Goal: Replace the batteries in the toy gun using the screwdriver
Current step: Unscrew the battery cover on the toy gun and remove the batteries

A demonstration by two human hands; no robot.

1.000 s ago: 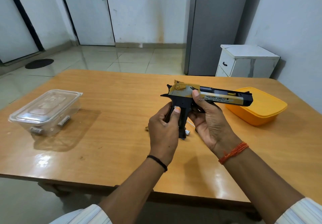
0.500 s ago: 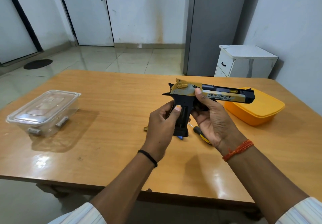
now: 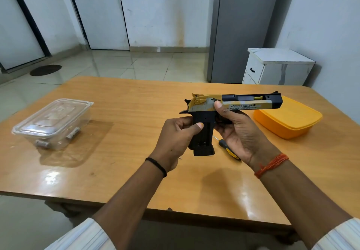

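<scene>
**One gun, two hands**

Both hands grip one toy gun above the table: left hand round the grip, right hand under the barrel. One screwdriver lies below it; two tubs flank it.

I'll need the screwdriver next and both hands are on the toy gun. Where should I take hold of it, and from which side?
Grip the screwdriver by its black-and-yellow handle, probably coming from above with the right hand, which is directly over it. It lies flat on the table, thin shaft pointing away toward the gun, so the thick near end is the easier part to pinch.
</scene>
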